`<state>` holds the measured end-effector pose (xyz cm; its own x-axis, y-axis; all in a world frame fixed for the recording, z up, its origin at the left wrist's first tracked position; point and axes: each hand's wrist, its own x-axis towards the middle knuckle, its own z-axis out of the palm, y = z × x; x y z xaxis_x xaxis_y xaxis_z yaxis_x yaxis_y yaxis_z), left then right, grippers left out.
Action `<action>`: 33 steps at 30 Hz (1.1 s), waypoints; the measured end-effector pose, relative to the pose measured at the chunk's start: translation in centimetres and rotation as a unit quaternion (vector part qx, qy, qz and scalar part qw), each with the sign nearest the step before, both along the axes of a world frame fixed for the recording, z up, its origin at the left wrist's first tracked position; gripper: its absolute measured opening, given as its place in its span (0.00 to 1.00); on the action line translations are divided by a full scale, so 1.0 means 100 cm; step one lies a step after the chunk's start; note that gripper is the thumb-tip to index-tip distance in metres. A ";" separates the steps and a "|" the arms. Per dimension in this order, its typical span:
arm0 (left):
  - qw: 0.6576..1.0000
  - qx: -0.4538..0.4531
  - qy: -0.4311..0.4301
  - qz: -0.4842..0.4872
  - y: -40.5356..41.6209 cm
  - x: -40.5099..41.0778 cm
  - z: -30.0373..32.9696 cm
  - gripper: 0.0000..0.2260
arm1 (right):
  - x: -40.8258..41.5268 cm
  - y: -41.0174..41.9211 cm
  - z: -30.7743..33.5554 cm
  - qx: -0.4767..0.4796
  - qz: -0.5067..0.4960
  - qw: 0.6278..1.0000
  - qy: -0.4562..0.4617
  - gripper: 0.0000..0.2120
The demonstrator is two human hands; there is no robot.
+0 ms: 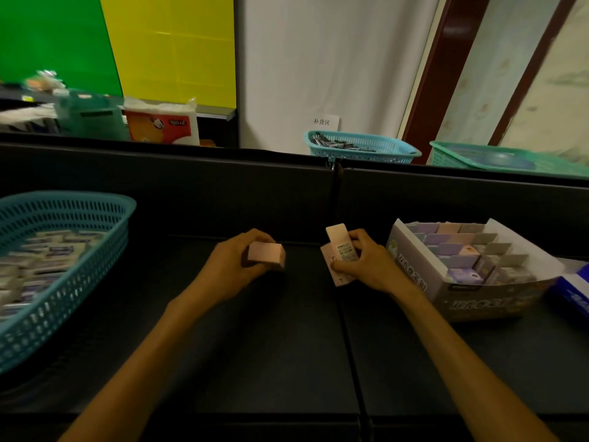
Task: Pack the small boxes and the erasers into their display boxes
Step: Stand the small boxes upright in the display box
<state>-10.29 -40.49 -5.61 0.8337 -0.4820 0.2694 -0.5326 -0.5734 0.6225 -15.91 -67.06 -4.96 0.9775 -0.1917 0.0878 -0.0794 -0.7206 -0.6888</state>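
Out beyond my left hand (234,266) sits the teal basket (60,260), heaped with loose erasers. Just past my right hand (366,266) stands the display box (471,269), its divider cells partly filled, some near ones looking empty. My left hand is curled around a closed pink small box (267,255). My right pinches a second pink box (339,255) that stands upright, top flap open. I judge that flap the risk: it could catch a divider or spill whatever is inside when I tip it toward a cell.
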 end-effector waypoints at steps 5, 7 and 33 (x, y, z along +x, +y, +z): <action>0.996 -0.081 0.044 -0.002 0.010 -0.003 -0.007 0.23 | -0.005 0.010 -0.002 0.011 0.001 1.000 -0.005 0.30; 0.994 -0.089 0.068 0.004 0.013 -0.003 -0.008 0.24 | -0.007 0.014 -0.002 0.015 0.003 1.000 -0.004 0.30; 0.968 -0.209 0.114 -0.077 -0.022 -0.035 0.025 0.17 | -0.065 -0.006 0.052 0.091 0.077 0.988 -0.100 0.24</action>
<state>-13.78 -42.68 -3.12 0.8213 -0.4944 0.2847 -0.4126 -0.1701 0.8949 -22.46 -67.70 0.20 0.9630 -0.0726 0.2596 0.1718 -0.5767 -0.7986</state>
